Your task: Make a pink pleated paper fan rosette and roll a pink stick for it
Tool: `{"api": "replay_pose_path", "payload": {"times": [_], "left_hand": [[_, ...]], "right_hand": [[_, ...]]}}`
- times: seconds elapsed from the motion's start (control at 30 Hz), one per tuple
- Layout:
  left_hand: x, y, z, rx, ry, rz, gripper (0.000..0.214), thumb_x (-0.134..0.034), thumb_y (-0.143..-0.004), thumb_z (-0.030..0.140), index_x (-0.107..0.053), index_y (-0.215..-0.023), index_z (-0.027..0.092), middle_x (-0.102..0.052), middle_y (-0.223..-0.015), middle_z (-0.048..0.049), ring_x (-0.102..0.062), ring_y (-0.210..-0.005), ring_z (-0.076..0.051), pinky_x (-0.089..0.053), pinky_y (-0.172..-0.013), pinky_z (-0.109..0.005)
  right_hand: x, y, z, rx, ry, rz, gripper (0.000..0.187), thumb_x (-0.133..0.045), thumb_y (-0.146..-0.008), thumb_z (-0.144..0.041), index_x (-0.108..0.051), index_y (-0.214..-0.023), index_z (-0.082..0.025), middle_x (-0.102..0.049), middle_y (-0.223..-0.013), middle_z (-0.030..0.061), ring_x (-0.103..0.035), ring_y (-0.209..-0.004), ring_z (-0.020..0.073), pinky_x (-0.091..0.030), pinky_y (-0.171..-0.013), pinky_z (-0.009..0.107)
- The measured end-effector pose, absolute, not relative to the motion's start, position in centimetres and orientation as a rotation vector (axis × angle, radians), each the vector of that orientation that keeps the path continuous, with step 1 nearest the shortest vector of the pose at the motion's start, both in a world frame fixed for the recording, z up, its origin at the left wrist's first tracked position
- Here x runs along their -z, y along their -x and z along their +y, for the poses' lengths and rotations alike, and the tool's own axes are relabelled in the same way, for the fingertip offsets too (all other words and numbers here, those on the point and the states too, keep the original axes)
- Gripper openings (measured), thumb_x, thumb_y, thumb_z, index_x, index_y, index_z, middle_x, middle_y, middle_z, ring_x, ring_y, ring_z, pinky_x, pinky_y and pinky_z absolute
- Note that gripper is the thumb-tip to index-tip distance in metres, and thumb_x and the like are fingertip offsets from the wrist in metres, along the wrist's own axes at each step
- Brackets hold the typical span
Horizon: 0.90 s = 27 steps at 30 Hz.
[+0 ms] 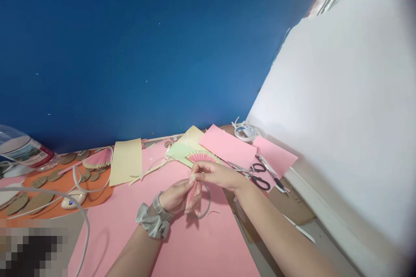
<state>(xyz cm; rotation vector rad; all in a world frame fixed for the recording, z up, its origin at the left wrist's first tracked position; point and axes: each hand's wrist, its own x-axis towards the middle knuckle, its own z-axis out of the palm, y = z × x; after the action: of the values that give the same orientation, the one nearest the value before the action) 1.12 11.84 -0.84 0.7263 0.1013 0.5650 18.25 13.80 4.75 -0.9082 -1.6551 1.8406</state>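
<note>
My left hand (177,197) and my right hand (212,174) meet over a large pink paper sheet (169,242). Both pinch a small folded pink paper piece (192,194) between their fingertips. A thin white curved strip (208,203) hangs from the hands. Just behind my right hand lies a pink pleated paper fan (201,156) on a pale green sheet (178,151). My left wrist wears a watch and a grey scrunchie (152,223).
Black-handled scissors (261,177) lie right of my right hand on pink paper (227,145). A cream sheet (126,160), another pink fan (97,159), brown cardboard ovals (39,201) on orange paper, a white cable (81,216), a tape roll (245,132) and a plastic bottle (22,149) lie around. A white board (341,108) leans at right.
</note>
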Motion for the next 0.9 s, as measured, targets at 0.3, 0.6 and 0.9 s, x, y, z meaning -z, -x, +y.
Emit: {"api": "replay_pose_path", "payload": {"times": [0.3, 0.6, 0.9], "left_hand": [[0.3, -0.9, 11.5, -0.459, -0.678, 0.049, 0.029, -0.049, -0.091, 0.037, -0.061, -0.086, 0.012, -0.062, -0.068, 0.0020, -0.058, -0.052, -0.008, -0.051, -0.053, -0.025], [0.5, -0.7, 13.0, -1.000, -0.414, 0.242, 0.018, -0.053, -0.090, 0.028, -0.059, -0.097, 0.013, -0.063, -0.084, -0.0013, -0.060, -0.063, -0.010, -0.052, -0.056, -0.026], [1.6, -0.8, 14.5, -1.360, -0.180, 0.525, 0.027, -0.054, -0.089, 0.029, -0.055, -0.112, 0.015, -0.060, -0.110, -0.0073, -0.062, -0.088, -0.018, -0.053, -0.074, -0.037]], "right_hand": [[-3.6, -18.9, 13.5, -1.794, 1.023, -1.683, 0.044, -0.046, -0.086, -0.056, -0.059, -0.094, -0.014, -0.063, -0.091, 0.0073, -0.059, -0.081, 0.0156, -0.046, -0.071, 0.027], [-4.3, -21.7, 13.2, -0.930, 1.818, -1.827, 0.048, -0.036, -0.088, -0.058, -0.058, -0.083, -0.016, -0.062, -0.080, 0.0094, -0.059, -0.077, 0.0240, -0.039, -0.067, 0.033], [-3.8, -16.4, 12.8, -0.364, 2.088, -2.000, 0.046, -0.059, -0.077, -0.053, -0.054, -0.102, -0.014, -0.062, -0.099, 0.0149, -0.059, -0.089, 0.0314, -0.037, -0.069, 0.033]]}}
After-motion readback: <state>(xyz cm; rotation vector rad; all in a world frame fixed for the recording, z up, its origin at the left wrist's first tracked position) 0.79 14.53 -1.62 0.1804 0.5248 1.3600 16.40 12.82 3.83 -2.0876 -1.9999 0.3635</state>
